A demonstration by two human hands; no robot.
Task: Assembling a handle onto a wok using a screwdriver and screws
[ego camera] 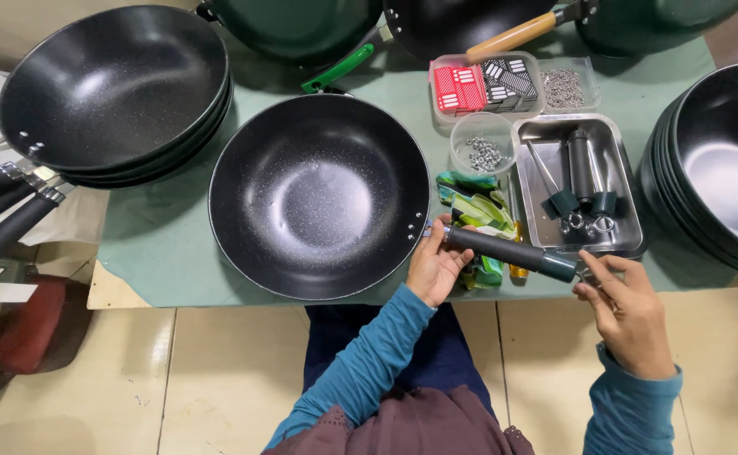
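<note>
A black speckled wok (318,195) lies on the green table cover in front of me. A black handle (508,250) with a green end cap is held against its right rim. My left hand (435,265) grips the handle near the rim. My right hand (626,307) is at the handle's green end, its fingers pinched on something small that I cannot make out.
A steel tray (626,240) with more handles and rings sits right of the wok. Behind it are a round tub of screws (483,143) and boxes of small parts (487,84). Stacked woks stand at the left (112,88) and right (723,168).
</note>
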